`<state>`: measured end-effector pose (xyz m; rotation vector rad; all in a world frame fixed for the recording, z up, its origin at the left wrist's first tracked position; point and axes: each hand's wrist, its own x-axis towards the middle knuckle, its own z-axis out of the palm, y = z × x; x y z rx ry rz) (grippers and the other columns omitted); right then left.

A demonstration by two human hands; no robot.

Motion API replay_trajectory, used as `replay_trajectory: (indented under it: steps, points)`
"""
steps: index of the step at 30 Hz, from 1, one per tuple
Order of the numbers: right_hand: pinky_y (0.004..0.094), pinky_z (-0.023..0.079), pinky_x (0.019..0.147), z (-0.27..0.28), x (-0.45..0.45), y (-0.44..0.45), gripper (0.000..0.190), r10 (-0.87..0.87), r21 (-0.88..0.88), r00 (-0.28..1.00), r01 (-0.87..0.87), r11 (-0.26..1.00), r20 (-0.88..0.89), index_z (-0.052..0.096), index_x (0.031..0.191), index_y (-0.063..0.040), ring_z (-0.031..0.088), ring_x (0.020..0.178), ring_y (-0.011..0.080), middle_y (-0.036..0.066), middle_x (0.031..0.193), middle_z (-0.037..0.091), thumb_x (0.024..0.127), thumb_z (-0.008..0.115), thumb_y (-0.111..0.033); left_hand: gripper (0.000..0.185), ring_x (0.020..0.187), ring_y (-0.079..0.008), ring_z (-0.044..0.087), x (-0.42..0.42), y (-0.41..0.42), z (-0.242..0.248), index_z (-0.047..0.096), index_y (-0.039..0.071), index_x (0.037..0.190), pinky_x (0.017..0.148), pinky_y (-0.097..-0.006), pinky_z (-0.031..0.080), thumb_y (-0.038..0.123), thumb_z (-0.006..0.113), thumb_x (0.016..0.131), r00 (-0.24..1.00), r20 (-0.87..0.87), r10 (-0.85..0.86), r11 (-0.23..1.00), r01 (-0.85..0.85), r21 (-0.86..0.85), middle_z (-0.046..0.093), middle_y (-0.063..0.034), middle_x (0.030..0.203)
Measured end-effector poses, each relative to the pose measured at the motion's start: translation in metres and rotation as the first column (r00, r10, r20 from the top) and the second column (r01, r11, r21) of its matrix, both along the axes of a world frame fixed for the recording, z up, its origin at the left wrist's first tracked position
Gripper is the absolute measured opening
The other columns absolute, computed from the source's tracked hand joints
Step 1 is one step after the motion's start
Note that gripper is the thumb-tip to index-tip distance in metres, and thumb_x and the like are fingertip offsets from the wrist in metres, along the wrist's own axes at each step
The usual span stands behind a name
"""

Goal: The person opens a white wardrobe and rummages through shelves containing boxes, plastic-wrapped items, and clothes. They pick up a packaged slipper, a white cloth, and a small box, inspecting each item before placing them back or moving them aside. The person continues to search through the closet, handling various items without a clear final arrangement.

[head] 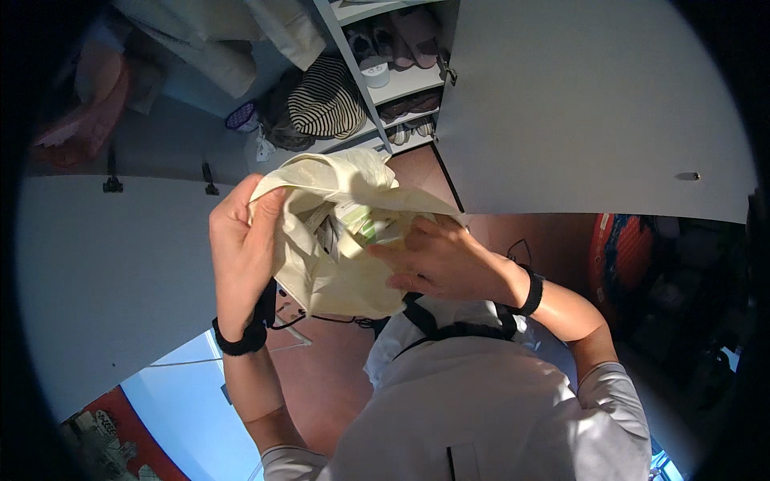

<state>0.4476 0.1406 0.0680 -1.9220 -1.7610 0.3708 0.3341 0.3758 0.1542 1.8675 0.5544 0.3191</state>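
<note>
A cream cloth bag (pixel 355 288) hangs before me with its mouth spread upward. My left hand (pixel 246 219) pinches the rim on the left side, thumb over the cloth. At the right side, my right hand (pixel 445 258) holds the rim with some fingers curled, while its forefinger and thumb reach over the opening. Inside lies a green-and-white packet (pixel 358 219), with other papers or packs partly covered by the fabric. What the bag's bottom holds is hidden.
An open wardrobe stands ahead, with hanging clothes, a striped bag (pixel 328 99) and shelves of shoes (pixel 415 36). Its grey doors flank me, one on the left (pixel 108 258), one on the right (pixel 577 108). Dark cables (pixel 361 323) lie on the reddish floor (pixel 319 373).
</note>
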Motion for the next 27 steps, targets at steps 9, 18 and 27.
replay_trajectory:
  steps: [9, 18, 27]
  points:
    - [0.0423, 0.046, 0.098, -0.065, -0.004, 0.03, 0.061, -0.024, -0.129, 0.848, -0.052, 0.99, -0.529, 0.059, 0.119, 0.006, 0.062, 0.099, 0.0369, 0.024, 0.115, 0.062, 0.089, 0.069, -0.045, 0.035, 0.072, -0.0043, 0.053, 0.006, 0.013, -0.044, 0.073, -0.002, 0.099, 0.064, -0.0205, 0.042, 0.03, 0.058, 0.104, 0.96, 0.016, 0.279, 0.956, -0.277, -0.097, 0.068, -0.0001, 0.084]
    - [0.0432, 0.053, 0.081, -0.075, 0.002, 0.038, 0.038, -0.003, -0.073, 0.797, -0.051, 0.996, -0.604, 0.062, 0.11, -0.001, 0.067, 0.09, 0.0349, 0.02, 0.094, 0.066, 0.076, 0.069, -0.014, 0.03, 0.064, -0.0192, 0.054, 0.035, 0.021, -0.067, 0.066, -0.005, 0.093, 0.063, -0.0338, 0.046, 0.022, 0.057, 0.102, 0.956, 0.209, 0.205, 0.743, -0.291, 0.603, 0.062, -0.0087, 0.071]
    - [0.0407, 0.049, 0.094, -0.004, 0.06, -0.075, 0.061, -0.74, 0.183, 0.625, 0.78, 0.598, -0.247, 0.037, 0.137, 0.001, 0.058, 0.109, 0.033, 0.019, 0.121, 0.052, 0.081, 0.061, 0.005, 0.028, 0.068, -0.0158, 0.058, 0.021, 0.028, -0.053, 0.067, -0.007, 0.096, 0.064, -0.0337, 0.048, 0.019, 0.058, 0.101, 0.956, 0.249, 0.153, 0.632, -0.288, 0.719, 0.067, -0.0093, 0.077]
